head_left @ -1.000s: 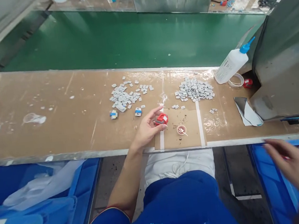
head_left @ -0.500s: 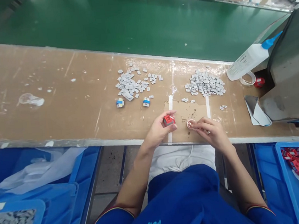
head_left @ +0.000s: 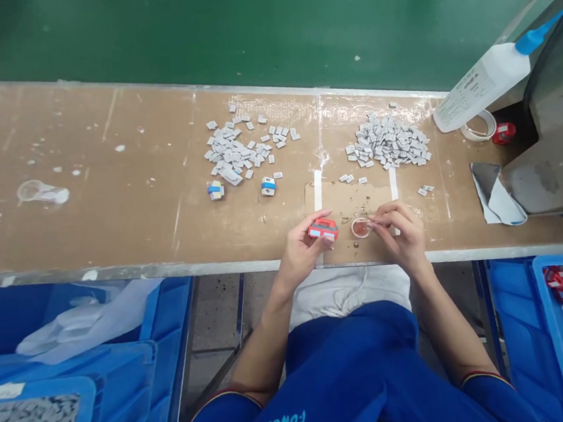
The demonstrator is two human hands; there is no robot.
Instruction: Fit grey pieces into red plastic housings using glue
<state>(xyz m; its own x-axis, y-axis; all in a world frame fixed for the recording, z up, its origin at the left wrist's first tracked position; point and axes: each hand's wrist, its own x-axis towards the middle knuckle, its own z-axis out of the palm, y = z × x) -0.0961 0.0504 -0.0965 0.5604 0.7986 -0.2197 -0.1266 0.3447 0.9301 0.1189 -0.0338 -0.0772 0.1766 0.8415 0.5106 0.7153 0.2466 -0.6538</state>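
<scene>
A red and grey block (head_left: 322, 229) is gripped between the thumb and fingers of my left hand (head_left: 300, 252). To its right, a small round dish (head_left: 361, 228) of brownish liquid rests on a cardboard piece (head_left: 340, 195). My right hand (head_left: 403, 235) is closed in a pinch at the dish's right rim, on something too small to make out. Beyond my hands lie two piles of small grey-white tiles, a left pile (head_left: 232, 150) and a right pile (head_left: 387, 141). Two small blocks with blue bands, one (head_left: 216, 191) and another (head_left: 268, 186), sit nearer the left pile.
A white bottle with a blue nozzle (head_left: 482, 88) leans at the right by a tape roll (head_left: 478, 126) and a red piece (head_left: 503, 133). Folded grey sheet (head_left: 496, 198) lies nearer. Blue bins stand below both sides, the right one (head_left: 552, 344) holding red parts. A green surface (head_left: 243, 34) lies beyond.
The view has shifted. The block in my left hand has turned, showing pale patches on its near side. My right fingers have drawn slightly back from the dish, uncovering more of it.
</scene>
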